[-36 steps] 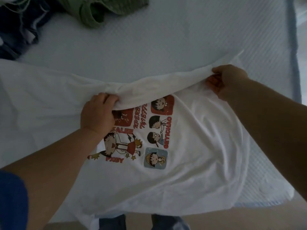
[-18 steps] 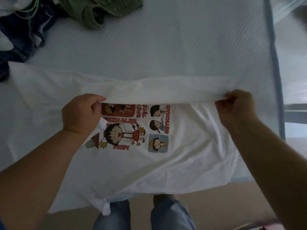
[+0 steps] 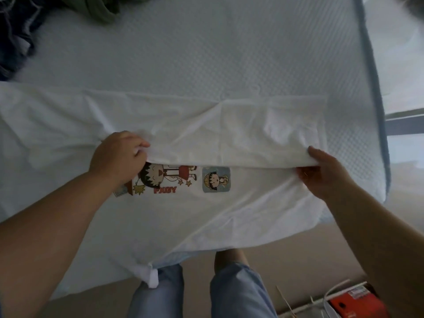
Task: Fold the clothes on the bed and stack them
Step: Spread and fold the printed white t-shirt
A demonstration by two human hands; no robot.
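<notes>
A green garment (image 3: 101, 10) and dark clothes (image 3: 16, 35) are heaped at the mattress (image 3: 229, 53) far edge. The white cartoon-print T-shirt (image 3: 206, 216) is spread across the near edge, its folded flap pinched by the left hand (image 3: 117, 159) and right hand (image 3: 325, 173), half covering the print.

Pale textured mattress (image 3: 229, 53) with blue edge piping (image 3: 376, 92) down the right. Tan floor (image 3: 286, 251) at the bottom. Red box (image 3: 358, 301) with white cords in the lower right corner, partly cut off by the frame.
</notes>
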